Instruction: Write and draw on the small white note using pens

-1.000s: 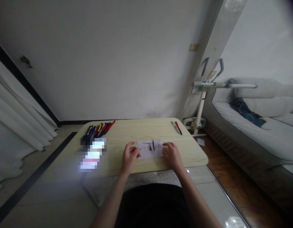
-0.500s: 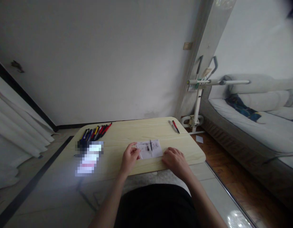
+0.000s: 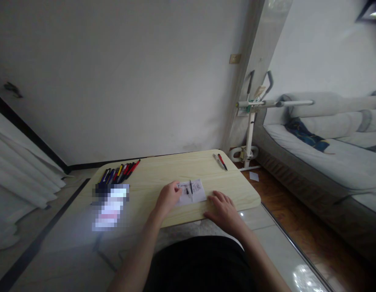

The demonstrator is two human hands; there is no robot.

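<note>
A small white sheet of paper (image 3: pixel 196 190) with dark scribbles lies on the light wooden table (image 3: pixel 163 174). A thin dark pen part (image 3: pixel 191 187) rests on it. My left hand (image 3: pixel 168 198) is closed at the sheet's left edge, its fingertips pinching something small and pale that I cannot make out. My right hand (image 3: pixel 223 209) lies flat on the table near the front edge, just right of and below the sheet, fingers spread and holding nothing.
A row of several coloured pens (image 3: pixel 119 172) lies at the table's far left, above a blurred patch (image 3: pixel 110 207). Two pens (image 3: pixel 220 161) lie at the far right corner. A white stand (image 3: pixel 250 129) and a grey sofa (image 3: pixel 322 150) are to the right.
My right hand has slid off the sheet's right edge toward the front of the table and flattened. My left hand stays at the sheet's left edge. The view has shifted right.
</note>
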